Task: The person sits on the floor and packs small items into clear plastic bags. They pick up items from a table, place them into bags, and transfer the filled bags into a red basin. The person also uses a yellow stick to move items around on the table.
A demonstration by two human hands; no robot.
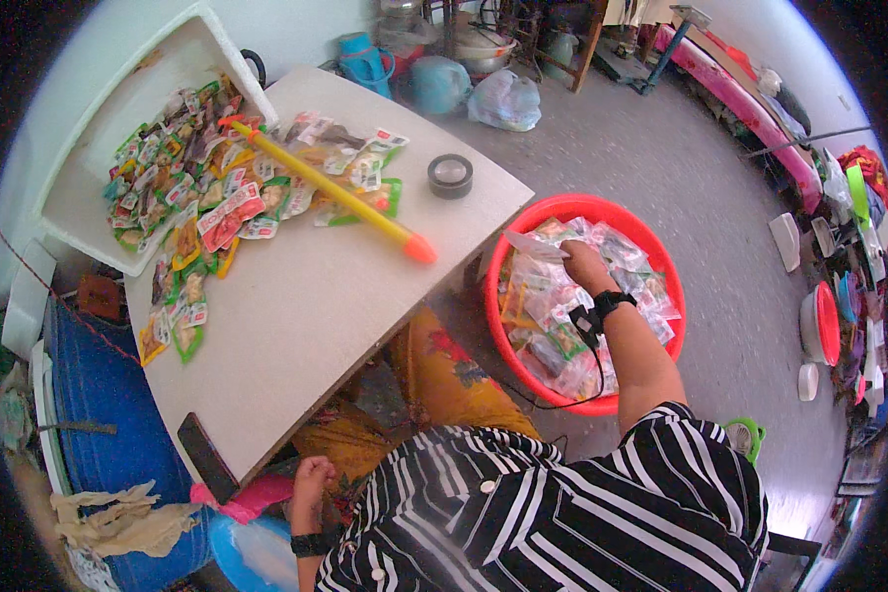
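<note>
Clear packet [533, 247] in right hand [586, 267], packet-filled red tub [564, 399] below

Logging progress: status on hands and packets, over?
Right hand holding clear packet over red tub. Left hand near table, fingers curled. Tub packets heaped. No obstruction seen.

"What's in the right hand [584, 264]?"
"A clear plastic packet [535, 247], above 1 red tub [675, 296] of sachets [627, 253]."
"And the left hand [313, 483]?"
"Near a pink plastic bag [255, 496], a tape roll [450, 177] well ahead."
</note>
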